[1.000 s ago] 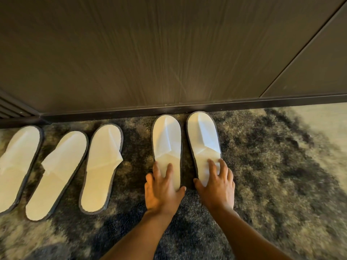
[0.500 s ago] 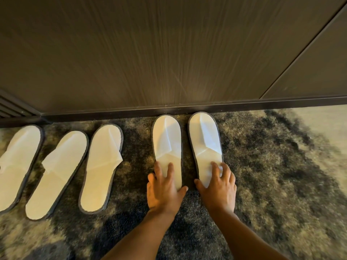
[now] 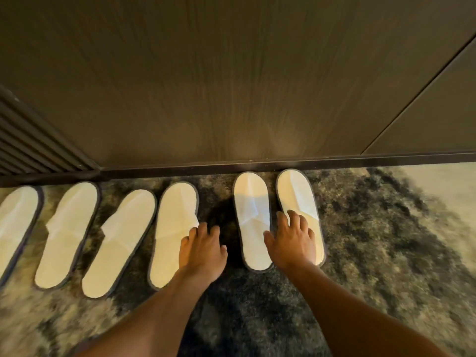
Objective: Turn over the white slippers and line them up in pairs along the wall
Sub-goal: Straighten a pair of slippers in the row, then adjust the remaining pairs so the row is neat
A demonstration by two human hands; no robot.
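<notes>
Several white slippers with dark trim lie sole-down on the carpet, toes toward the wall. At the right a neat pair, one slipper (image 3: 251, 210) beside the other (image 3: 296, 191), sits close to the baseboard. My right hand (image 3: 292, 240) lies flat with spread fingers on the heel half of the rightmost one, thumb toward its partner. My left hand (image 3: 203, 249) hovers with fingers apart over the gap, at the right edge of a tilted slipper (image 3: 171, 228). Further left lie three more slippers (image 3: 121, 240) (image 3: 68, 233) (image 3: 15, 222), all slanted.
A dark wood-grain wall (image 3: 231, 86) with a black baseboard (image 3: 257, 164) runs across the top. A slatted vent (image 3: 31, 145) fills the left corner. The floor is a mottled dark and beige shaggy carpet (image 3: 373, 253).
My left hand has left the heel of the pair's left slipper and moved left to the neighbouring tilted slipper. My right hand stays on the rightmost slipper. The view has shifted, showing one more slipper at left.
</notes>
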